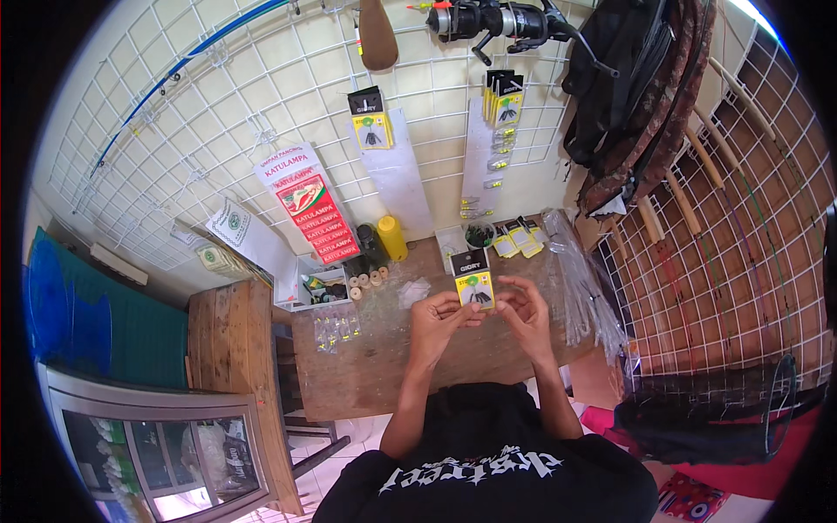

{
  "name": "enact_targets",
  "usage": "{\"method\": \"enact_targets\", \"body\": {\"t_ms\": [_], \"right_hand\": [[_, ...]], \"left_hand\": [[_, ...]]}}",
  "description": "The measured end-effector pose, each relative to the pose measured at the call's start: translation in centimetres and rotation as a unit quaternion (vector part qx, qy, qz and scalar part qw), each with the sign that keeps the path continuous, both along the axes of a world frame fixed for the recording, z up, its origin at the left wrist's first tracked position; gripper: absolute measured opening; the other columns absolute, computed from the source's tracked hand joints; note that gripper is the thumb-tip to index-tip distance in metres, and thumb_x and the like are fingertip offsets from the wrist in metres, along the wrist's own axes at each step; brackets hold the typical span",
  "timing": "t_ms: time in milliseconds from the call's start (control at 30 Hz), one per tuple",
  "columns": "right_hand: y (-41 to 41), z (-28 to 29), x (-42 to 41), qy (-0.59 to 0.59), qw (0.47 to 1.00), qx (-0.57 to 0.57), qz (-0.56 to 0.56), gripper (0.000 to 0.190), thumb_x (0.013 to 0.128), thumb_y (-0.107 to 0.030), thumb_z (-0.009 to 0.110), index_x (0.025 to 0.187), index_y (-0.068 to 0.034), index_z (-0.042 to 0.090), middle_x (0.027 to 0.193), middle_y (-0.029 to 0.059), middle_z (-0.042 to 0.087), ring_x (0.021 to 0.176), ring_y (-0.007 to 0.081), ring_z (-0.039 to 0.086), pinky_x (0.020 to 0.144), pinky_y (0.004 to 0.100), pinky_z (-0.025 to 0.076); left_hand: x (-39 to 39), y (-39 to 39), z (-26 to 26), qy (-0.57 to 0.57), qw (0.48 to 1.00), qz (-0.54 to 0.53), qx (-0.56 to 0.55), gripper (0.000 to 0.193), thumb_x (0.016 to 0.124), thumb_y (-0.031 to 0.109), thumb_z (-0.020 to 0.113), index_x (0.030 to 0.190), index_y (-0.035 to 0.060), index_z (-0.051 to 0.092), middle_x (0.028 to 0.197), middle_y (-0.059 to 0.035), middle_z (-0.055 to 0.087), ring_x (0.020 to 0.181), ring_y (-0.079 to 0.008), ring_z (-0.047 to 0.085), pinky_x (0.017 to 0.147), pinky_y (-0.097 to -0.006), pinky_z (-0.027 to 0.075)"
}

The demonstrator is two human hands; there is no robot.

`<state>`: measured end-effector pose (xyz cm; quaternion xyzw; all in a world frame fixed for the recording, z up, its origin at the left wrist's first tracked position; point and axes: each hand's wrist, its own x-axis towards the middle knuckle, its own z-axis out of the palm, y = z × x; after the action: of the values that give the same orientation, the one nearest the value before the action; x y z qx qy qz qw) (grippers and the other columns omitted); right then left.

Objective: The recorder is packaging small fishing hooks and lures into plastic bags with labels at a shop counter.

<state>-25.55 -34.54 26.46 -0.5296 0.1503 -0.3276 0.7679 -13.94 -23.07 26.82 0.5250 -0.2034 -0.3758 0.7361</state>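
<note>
Upright above the wooden table (366,372) is a small black-and-yellow packet of fishing stoppers (473,282), marked Giory. My left hand (439,320) pinches its lower left corner between thumb and fingers. At its lower right edge is my right hand (525,315), thumb and fingertips close to the card; whether they grip it is unclear. Behind the packet stand a round tub of small dark green pieces (479,236) and a white tray (450,243), partly covered by it. Similar yellow packets (520,238) lie spread to the right of the tub.
Clear plastic sleeves (579,294) lie along the table's right side. Left are small bags with yellow pieces (337,332), wooden spools (356,282), a white box (320,304) and a yellow bottle (392,238). Hanging packets (503,104) and a fishing reel (503,25) are on the wall grid.
</note>
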Motion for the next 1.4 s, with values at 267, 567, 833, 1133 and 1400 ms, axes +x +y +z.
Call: {"method": "enact_targets", "body": {"t_ms": [267, 567, 833, 1133, 1400], "right_hand": [[-5.6, 0.2, -1.2, 0.086, 0.993, -0.083, -0.008, 0.021, 0.077, 0.001, 0.070, 0.096, 0.003, 0.063, 0.076, 0.0058, 0.066, 0.068, 0.0077, 0.060, 0.061, 0.0196, 0.047], [-9.5, 2.2, -0.6, 0.054, 0.990, -0.128, -0.027, 0.017, 0.076, 0.004, 0.068, 0.092, 0.005, 0.062, 0.072, 0.0063, 0.065, 0.063, 0.0089, 0.060, 0.057, 0.0209, 0.048], [-12.1, 5.4, 2.6, 0.030, 0.971, -0.238, 0.017, 0.019, 0.076, -0.002, 0.071, 0.093, 0.003, 0.064, 0.078, 0.0028, 0.065, 0.071, 0.0062, 0.057, 0.065, 0.0209, 0.045], [-17.4, 12.1, 9.4, -0.076, 0.967, -0.238, -0.055, 0.011, 0.083, -0.008, 0.066, 0.089, 0.001, 0.062, 0.076, -0.0026, 0.061, 0.068, 0.0017, 0.051, 0.059, 0.0177, 0.039], [-19.5, 13.3, 13.1, -0.102, 0.968, -0.219, -0.063, 0.009, 0.087, -0.008, 0.062, 0.088, 0.001, 0.061, 0.078, -0.0013, 0.063, 0.069, 0.0018, 0.054, 0.061, 0.0167, 0.041]], "left_hand": [[-1.0, -4.3, 1.2, -0.078, 0.997, 0.028, 0.011, 0.010, 0.079, -0.002, 0.066, 0.086, -0.0077, 0.063, 0.077, -0.0144, 0.067, 0.066, -0.0168, 0.066, 0.060, -0.0265, 0.056], [-0.5, -8.4, 3.1, -0.192, 0.980, 0.057, 0.022, 0.012, 0.077, 0.001, 0.070, 0.085, -0.0048, 0.064, 0.071, -0.0082, 0.066, 0.062, -0.0093, 0.061, 0.057, -0.0215, 0.050], [4.1, -10.8, 9.0, -0.260, 0.963, 0.074, 0.004, 0.013, 0.080, 0.008, 0.070, 0.083, -0.0027, 0.064, 0.068, -0.0025, 0.063, 0.065, -0.0044, 0.056, 0.059, -0.0191, 0.045], [6.7, -15.8, 14.4, -0.350, 0.929, 0.103, -0.058, 0.018, 0.082, 0.011, 0.068, 0.088, -0.0040, 0.062, 0.072, -0.0036, 0.064, 0.064, -0.0030, 0.054, 0.056, -0.0178, 0.043], [9.3, -19.2, 14.7, -0.389, 0.901, 0.173, -0.085, 0.016, 0.086, 0.013, 0.064, 0.085, -0.0025, 0.061, 0.073, -0.0009, 0.062, 0.063, -0.0018, 0.053, 0.055, -0.0171, 0.042]]}}
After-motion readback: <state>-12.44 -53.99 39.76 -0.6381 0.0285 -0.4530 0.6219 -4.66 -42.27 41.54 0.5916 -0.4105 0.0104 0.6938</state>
